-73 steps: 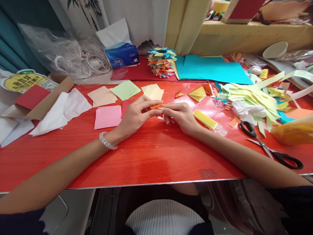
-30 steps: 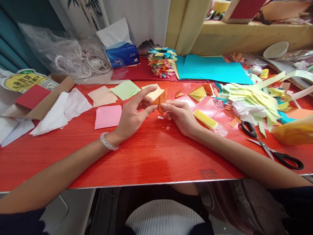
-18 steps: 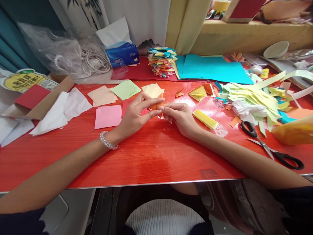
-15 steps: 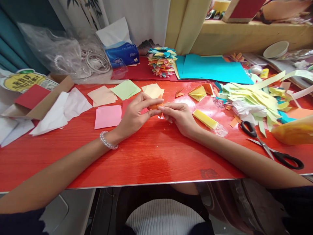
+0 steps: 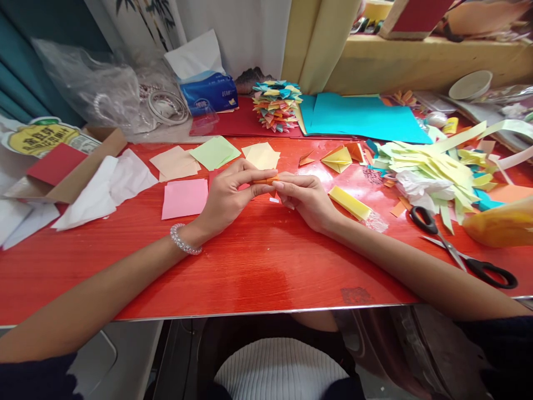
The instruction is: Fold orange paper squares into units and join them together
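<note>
A small folded piece of orange paper (image 5: pixel 266 180) is pinched between my two hands above the red table (image 5: pixel 250 272). My left hand (image 5: pixel 231 191), with a clear beaded band at the wrist, grips its left side between thumb and fingers. My right hand (image 5: pixel 306 197) pinches its right end, and the fingers partly cover the paper. Just left of my left hand lies a stack of pink paper squares (image 5: pixel 185 199). Cream squares (image 5: pixel 261 156) and green squares (image 5: pixel 216 152) rest behind my hands. A folded yellow paper strip (image 5: pixel 350 203) lies right of my right hand.
Black-handled scissors (image 5: pixel 462 250) lie spread on the right, near a heap of pale green paper strips (image 5: pixel 428 164). At the back stand a colourful folded-paper piece (image 5: pixel 277 106) and a blue tissue pack (image 5: pixel 208 93); blue sheets (image 5: pixel 362 115) lie there too. A cardboard box (image 5: pixel 83 166) sits left.
The orange paper now looks flatter and narrower between my fingers. My right hand's fingers have shifted slightly along it; both hands stay in nearly the same place.
</note>
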`<state>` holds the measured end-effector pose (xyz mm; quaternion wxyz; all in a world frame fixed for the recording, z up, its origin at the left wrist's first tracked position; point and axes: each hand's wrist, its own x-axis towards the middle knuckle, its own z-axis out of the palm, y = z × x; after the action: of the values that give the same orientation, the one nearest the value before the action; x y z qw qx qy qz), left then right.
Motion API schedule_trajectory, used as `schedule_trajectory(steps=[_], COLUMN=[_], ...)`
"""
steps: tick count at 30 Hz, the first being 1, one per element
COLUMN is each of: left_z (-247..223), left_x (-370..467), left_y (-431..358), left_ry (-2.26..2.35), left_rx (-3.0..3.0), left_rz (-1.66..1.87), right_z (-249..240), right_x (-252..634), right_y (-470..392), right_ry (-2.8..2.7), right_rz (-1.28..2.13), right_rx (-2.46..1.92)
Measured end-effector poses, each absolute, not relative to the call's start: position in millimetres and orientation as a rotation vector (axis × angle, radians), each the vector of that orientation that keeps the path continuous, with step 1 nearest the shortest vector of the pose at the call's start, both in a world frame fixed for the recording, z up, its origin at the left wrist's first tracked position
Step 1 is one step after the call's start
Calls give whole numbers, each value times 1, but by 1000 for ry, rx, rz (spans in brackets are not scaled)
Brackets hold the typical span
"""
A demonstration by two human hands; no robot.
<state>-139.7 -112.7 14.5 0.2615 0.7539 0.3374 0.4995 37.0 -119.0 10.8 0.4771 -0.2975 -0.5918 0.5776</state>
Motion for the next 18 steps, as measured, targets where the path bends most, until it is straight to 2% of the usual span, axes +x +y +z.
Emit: schedule_trajectory(steps=[6, 18], left_z=[18, 19], left_x=[-139, -137], left_y=[-113, -112], left_ry=[956, 1042], left_rx=[1869, 1766], left_rz=[1354, 1241], right_z=[7, 5], right_x=[41, 41], right_y=[-112, -114], right_ry=[-1410, -1718], right_rz=[1225, 1283], right_rx=[-851, -890])
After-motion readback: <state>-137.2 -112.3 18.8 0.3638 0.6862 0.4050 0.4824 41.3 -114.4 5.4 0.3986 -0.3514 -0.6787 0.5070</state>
